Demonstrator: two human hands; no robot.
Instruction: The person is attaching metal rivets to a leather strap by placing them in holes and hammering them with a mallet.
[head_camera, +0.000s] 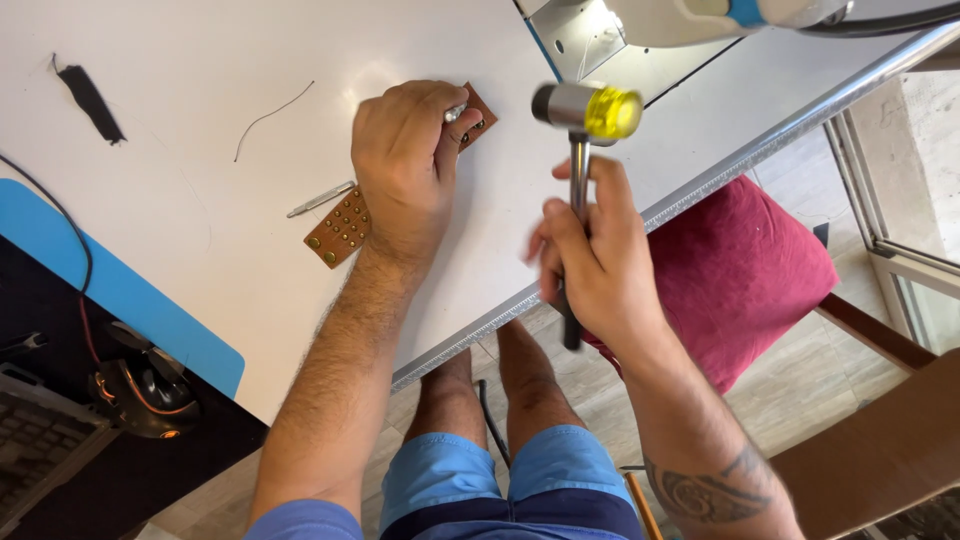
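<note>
Left hand (405, 160) pressed down flat over a brown leather strip (342, 230), fingers curled together and pinching a small silvery metal punch (456, 112) upright at the strip's far end. Strip itself a narrow rectangle of matte tan hide, lying on the white table (200, 150) right under the palm, both ends showing: the nearer end dotted with neat rows of small brass-coloured rivets, the farther end peeking out past the fingertips. Just left of the wrist, touching the strip's edge or nearly so, a slim grey metal pin tool (320, 199). Right hand (590, 255) clamped in a fist round the thin dark shaft of a mallet (585, 110), raised above and to the right of the left hand, slightly blurred; head a short polished steel cylinder capped with a translucent yellow plastic face, glossy and rounded. Farther left of the left hand, a thin curved thread (270, 115) and a ragged black scrap (90, 102) on the smooth white surface. Beyond those, a flat blue mat (130, 295) with a rounded corner. Below the right hand, past the table's ribbed metal edge, a soft crimson cushion (745, 270) on a wooden chair.
</note>
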